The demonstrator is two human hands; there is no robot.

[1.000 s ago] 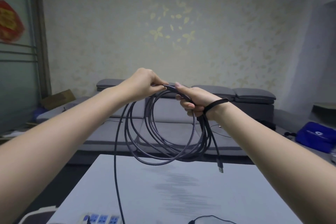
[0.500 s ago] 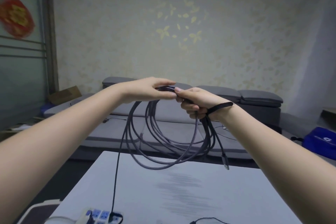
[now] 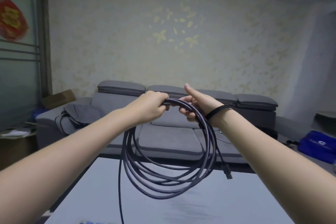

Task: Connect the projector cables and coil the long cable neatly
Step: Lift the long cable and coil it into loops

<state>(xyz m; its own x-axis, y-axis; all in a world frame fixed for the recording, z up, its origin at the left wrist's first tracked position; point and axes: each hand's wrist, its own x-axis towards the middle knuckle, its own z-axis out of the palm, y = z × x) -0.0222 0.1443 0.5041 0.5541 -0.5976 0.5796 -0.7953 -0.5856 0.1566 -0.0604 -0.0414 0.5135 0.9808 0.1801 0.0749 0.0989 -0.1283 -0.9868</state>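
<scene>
A long dark braided cable (image 3: 163, 182) hangs in several loops above the white table (image 3: 200, 205). My left hand (image 3: 151, 107) is closed around the top of the bundle. My right hand (image 3: 198, 102) holds the same bundle just to the right, fingers curled under it and thumb sticking up. A black strap (image 3: 219, 110) wraps my right wrist. One cable end with a plug (image 3: 228, 173) dangles at the right of the coil. A single strand (image 3: 120, 196) runs straight down from the coil past the table's near edge.
A grey sofa (image 3: 181, 132) stands behind the table against the patterned wall. A blue bag (image 3: 320, 146) lies on the floor at right. A cardboard box (image 3: 58, 97) and clutter sit at left. A power strip (image 3: 87, 222) peeks in at the bottom edge.
My head view has tilted up, so the hands and coil sit lower. My right thumb has lifted off the bundle and now points up. The loops swing slightly to the right.
</scene>
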